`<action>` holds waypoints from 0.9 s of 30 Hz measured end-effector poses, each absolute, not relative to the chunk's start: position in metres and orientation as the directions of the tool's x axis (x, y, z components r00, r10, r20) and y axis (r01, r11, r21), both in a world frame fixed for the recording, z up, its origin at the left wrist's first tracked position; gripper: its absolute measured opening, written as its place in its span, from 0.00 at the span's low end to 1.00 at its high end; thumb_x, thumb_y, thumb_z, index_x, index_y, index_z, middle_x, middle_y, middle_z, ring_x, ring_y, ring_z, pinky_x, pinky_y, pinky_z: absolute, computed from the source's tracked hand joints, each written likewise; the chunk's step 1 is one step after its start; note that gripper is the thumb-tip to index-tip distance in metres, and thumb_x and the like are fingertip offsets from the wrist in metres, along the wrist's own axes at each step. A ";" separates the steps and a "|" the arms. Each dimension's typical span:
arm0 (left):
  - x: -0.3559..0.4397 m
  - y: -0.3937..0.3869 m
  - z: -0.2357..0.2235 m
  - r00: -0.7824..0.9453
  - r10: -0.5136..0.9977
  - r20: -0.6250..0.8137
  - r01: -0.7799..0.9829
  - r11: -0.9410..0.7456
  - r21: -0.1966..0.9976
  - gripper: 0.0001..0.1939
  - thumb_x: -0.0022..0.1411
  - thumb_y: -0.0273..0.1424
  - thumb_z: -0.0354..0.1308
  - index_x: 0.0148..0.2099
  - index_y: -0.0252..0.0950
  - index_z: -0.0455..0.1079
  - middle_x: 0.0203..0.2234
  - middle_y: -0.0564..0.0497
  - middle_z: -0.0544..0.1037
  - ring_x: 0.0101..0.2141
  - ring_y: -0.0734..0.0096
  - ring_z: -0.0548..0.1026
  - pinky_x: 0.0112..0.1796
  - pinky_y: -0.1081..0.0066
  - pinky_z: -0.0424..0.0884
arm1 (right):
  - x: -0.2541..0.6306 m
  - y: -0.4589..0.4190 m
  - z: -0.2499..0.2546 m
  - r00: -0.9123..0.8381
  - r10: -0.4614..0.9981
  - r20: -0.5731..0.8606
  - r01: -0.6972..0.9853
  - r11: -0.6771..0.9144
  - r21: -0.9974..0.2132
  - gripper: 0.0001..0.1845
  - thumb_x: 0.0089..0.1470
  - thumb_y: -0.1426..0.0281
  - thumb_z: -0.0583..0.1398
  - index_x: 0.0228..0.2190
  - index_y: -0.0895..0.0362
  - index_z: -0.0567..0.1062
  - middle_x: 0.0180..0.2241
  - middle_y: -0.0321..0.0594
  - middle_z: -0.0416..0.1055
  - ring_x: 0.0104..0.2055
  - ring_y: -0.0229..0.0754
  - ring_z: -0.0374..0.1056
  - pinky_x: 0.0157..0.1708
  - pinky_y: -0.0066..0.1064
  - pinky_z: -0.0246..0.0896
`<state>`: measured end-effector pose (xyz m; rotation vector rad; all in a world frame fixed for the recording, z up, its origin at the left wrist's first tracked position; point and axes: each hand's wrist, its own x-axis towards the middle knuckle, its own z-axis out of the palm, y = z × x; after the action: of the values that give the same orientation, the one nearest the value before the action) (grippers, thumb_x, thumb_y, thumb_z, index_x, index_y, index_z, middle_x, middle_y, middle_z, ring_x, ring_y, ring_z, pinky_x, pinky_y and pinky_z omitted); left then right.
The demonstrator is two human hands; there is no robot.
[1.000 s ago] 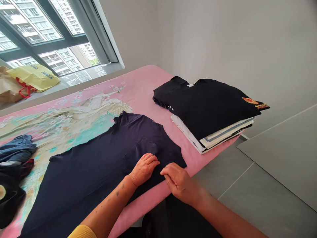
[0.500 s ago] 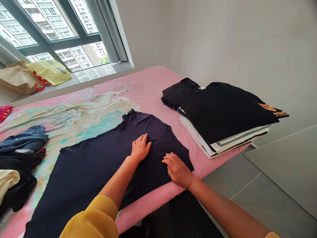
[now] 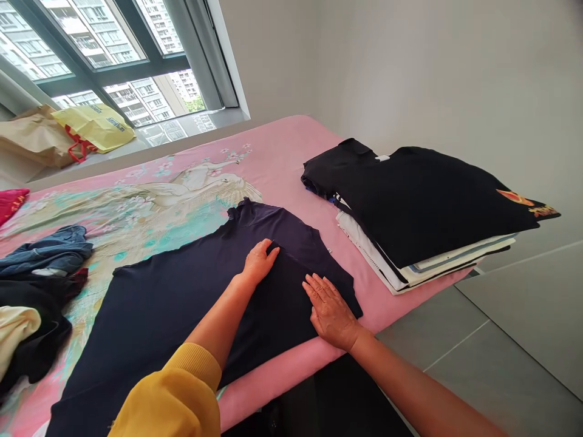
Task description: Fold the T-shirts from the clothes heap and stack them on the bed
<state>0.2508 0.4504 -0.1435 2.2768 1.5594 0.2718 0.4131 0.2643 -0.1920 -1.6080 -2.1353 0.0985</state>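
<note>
A dark navy T-shirt (image 3: 182, 297) lies spread flat on the pink printed bed sheet (image 3: 282, 158), its collar pointing away from me. My left hand (image 3: 259, 262) rests on the shirt's chest near the collar, and its fingertips pinch a small fold of the cloth. My right hand (image 3: 330, 311) lies flat with fingers stretched out on the near sleeve of the shirt, close to the bed's edge. A yellow sleeve covers my left upper arm.
A stack of folded shirts (image 3: 419, 212), a black one on top, sits at the bed's right corner. Loose clothes (image 3: 36, 285) are heaped at the left. Paper and yellow bags (image 3: 68, 130) lie on the window sill. Grey tiled floor (image 3: 501, 352) is on the right.
My left hand slid up the shirt from beside the right hand toward the collar and closed its fingertips on a fold. My right hand flattened out on the sleeve.
</note>
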 end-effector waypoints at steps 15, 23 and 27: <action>0.241 0.457 -0.135 0.453 0.873 -0.179 0.846 -0.358 0.395 0.19 0.59 0.48 0.47 0.35 0.39 0.70 0.28 0.52 0.76 0.32 0.67 0.73 0.34 0.72 0.64 | 0.410 0.265 -0.193 -0.196 0.940 0.278 0.920 0.275 -0.281 0.31 0.51 0.75 0.51 0.58 0.63 0.58 0.62 0.47 0.50 0.65 0.47 0.42 0.62 0.45 0.40; 0.227 0.460 -0.130 0.345 0.896 -0.279 0.904 -0.236 0.357 0.31 0.52 0.60 0.43 0.37 0.38 0.70 0.33 0.46 0.77 0.36 0.59 0.73 0.34 0.68 0.64 | 0.408 0.264 -0.196 -0.199 0.939 0.281 0.933 0.269 -0.239 0.32 0.52 0.74 0.51 0.59 0.62 0.57 0.63 0.45 0.48 0.65 0.46 0.41 0.63 0.44 0.38; 0.202 0.453 -0.124 0.377 0.851 -0.367 0.892 -0.227 0.390 0.30 0.44 0.58 0.55 0.37 0.37 0.69 0.31 0.49 0.76 0.33 0.63 0.74 0.31 0.71 0.65 | 0.408 0.264 -0.197 -0.184 0.942 0.280 0.934 0.256 -0.248 0.32 0.51 0.74 0.51 0.59 0.62 0.57 0.63 0.45 0.49 0.65 0.46 0.41 0.63 0.43 0.37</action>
<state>0.2025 0.4529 -0.1238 2.1014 1.4961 -0.1013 0.4078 0.2637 -0.1973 -1.7140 -2.1619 0.0285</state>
